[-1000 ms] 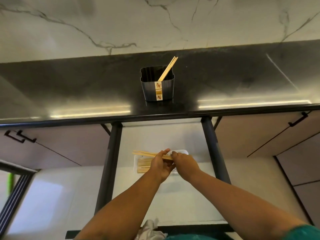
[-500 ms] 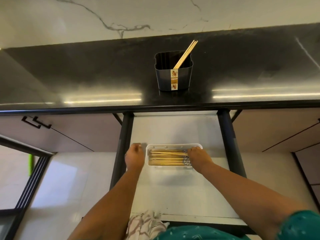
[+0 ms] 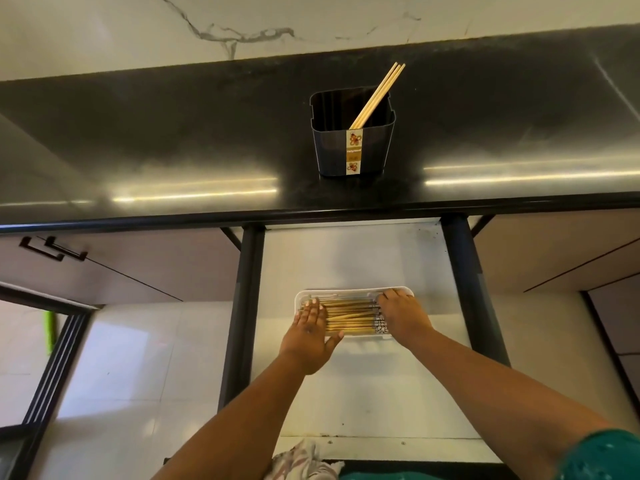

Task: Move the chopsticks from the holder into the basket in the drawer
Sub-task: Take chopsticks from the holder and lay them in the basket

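Observation:
A dark square holder [image 3: 352,147] stands on the black counter [image 3: 173,140] with a few wooden chopsticks [image 3: 379,95] leaning out of it to the upper right. Below, in the open white drawer [image 3: 353,386], a white basket [image 3: 349,292] holds several chopsticks [image 3: 349,315] lying side by side. My left hand [image 3: 309,336] lies flat with straight fingers over the left ends of those chopsticks. My right hand [image 3: 398,311] rests palm down on their patterned right ends and the basket's right side.
Black drawer rails [image 3: 244,306] run along both sides of the drawer. Closed cabinet fronts with black handles [image 3: 52,249] flank it. A marble wall [image 3: 242,22] rises behind the counter. A patterned cloth [image 3: 301,462] shows at the bottom edge.
Both hands laid the held chopsticks into the basket. The left hand then drew off to the drawer's left rail and has come back flat onto the chopsticks' left ends. The right hand shifted further over their right ends.

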